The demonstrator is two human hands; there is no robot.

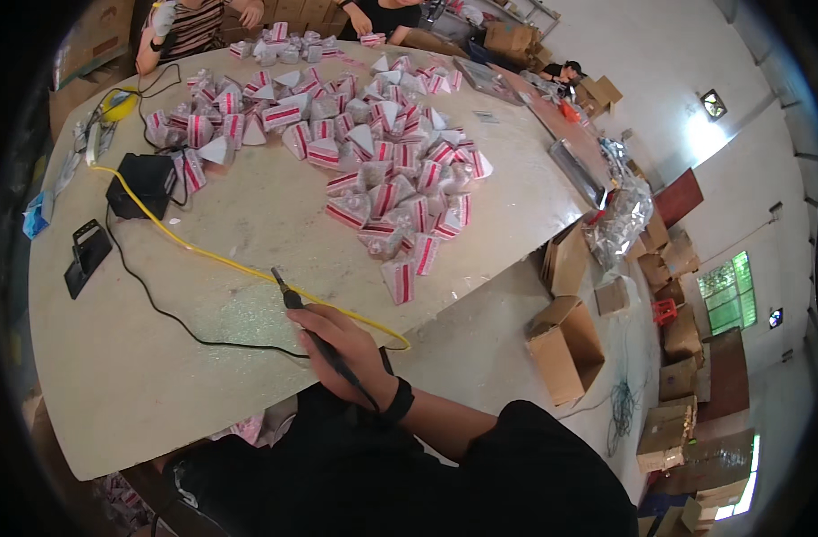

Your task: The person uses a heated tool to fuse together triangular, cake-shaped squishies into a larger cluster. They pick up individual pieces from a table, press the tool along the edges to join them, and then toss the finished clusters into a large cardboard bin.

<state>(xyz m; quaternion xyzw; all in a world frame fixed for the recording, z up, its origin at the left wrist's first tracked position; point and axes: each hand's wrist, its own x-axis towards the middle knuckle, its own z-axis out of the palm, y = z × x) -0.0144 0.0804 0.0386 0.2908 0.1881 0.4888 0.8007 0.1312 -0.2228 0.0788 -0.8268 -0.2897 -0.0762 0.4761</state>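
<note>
Right hand [342,345], grip clamped on a black pen-like tool [315,333], rests lower centre on the pale counter [248,206]; cardboard boxes [565,349] on the floor at right.

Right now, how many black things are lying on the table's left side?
2: a black box with cables plugged in near the left edge, and a flat black stand just below it, closer to the person. More may hide outside the view.

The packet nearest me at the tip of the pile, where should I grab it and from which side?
Probably take the nearest packet by its lower, near end, coming in from the bare table on your side. It sticks out of the pile alone, with neighbours only behind it. The right hand holds the black pen-like tool; the left hand isn't visible.
</note>
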